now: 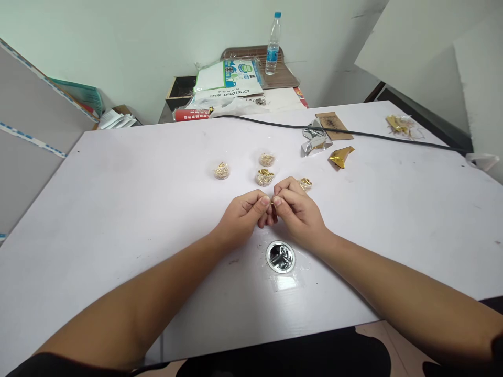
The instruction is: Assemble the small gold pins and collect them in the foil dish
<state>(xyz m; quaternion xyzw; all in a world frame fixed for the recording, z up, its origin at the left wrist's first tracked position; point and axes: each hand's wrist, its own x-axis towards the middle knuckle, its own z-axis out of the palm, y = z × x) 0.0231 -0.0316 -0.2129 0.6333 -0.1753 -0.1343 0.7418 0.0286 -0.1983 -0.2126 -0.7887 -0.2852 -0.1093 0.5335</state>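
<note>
My left hand and my right hand meet over the middle of the white table, fingers pinched together. Between the fingertips sits a tiny gold part, held by both hands. Just beyond them stand small clear cups of gold parts: one at the left, one at the back, one in the middle, and one right behind my right hand. A round shiny metal cup lies on the table below my wrists.
A black cable runs across the far side of the table. Near it lie a silver foil bag, a gold foil bag, a brown card and a clear packet of gold parts. A water bottle and papers sit behind.
</note>
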